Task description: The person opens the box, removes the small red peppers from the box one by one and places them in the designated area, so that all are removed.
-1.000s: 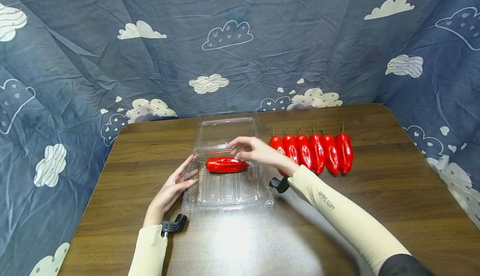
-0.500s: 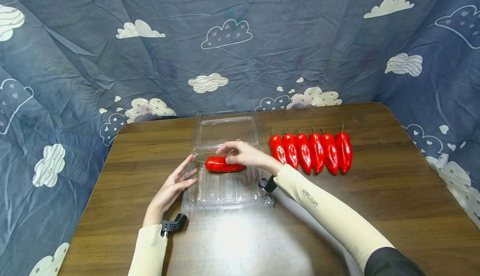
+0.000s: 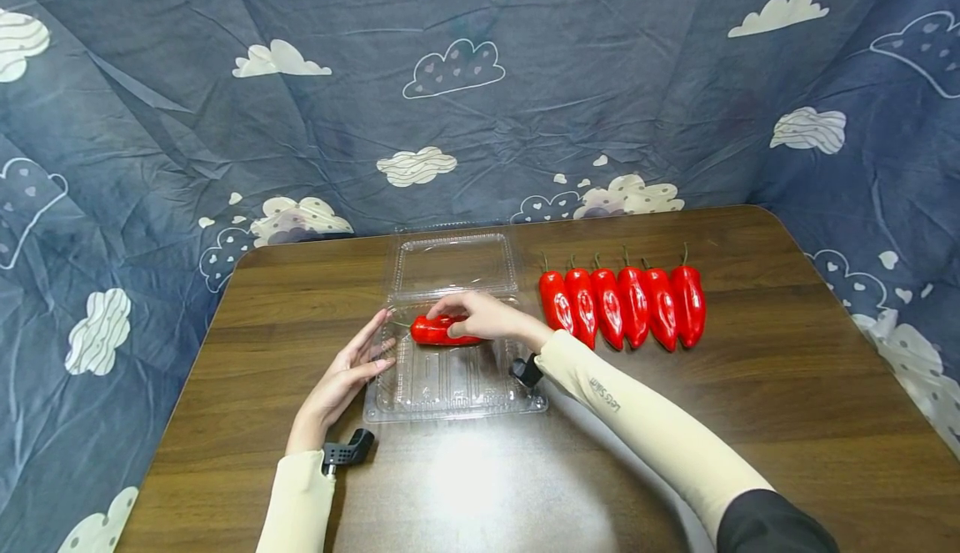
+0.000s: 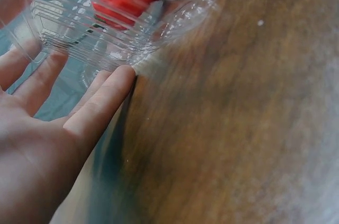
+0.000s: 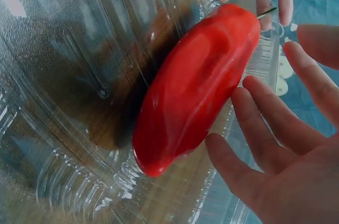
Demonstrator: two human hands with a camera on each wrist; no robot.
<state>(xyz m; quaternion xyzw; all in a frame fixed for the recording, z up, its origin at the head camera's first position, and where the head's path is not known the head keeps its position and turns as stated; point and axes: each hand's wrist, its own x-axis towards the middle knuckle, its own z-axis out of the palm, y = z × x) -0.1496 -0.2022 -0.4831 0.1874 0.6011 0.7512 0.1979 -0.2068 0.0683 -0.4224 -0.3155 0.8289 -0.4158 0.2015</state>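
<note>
A red pepper (image 3: 426, 331) lies sideways in the base of a clear plastic clamshell container (image 3: 457, 390), near the hinge, with its stem pointing left. My right hand (image 3: 483, 318) is over the pepper's right part and hides its tip. In the right wrist view, the fingertips touch or nearly touch the long side of the pepper (image 5: 196, 86); the thumb is not curled round it. Extended fingers of my left hand (image 3: 337, 382) rest against the container's left wall, as the left wrist view also shows with the container (image 4: 69, 28) beside the fingertips.
The container's lid (image 3: 453, 263) lies folded back, away from me. Several red peppers (image 3: 609, 309) stand in a row on the wooden table (image 3: 780, 353), right of the container, stems pointing away. Behind the table hangs a blue cloth (image 3: 360, 119) with clouds.
My right hand has moved left and slightly down along the pepper, from its tip towards the middle. The pepper has shifted very slightly left. My left hand has stayed in place.
</note>
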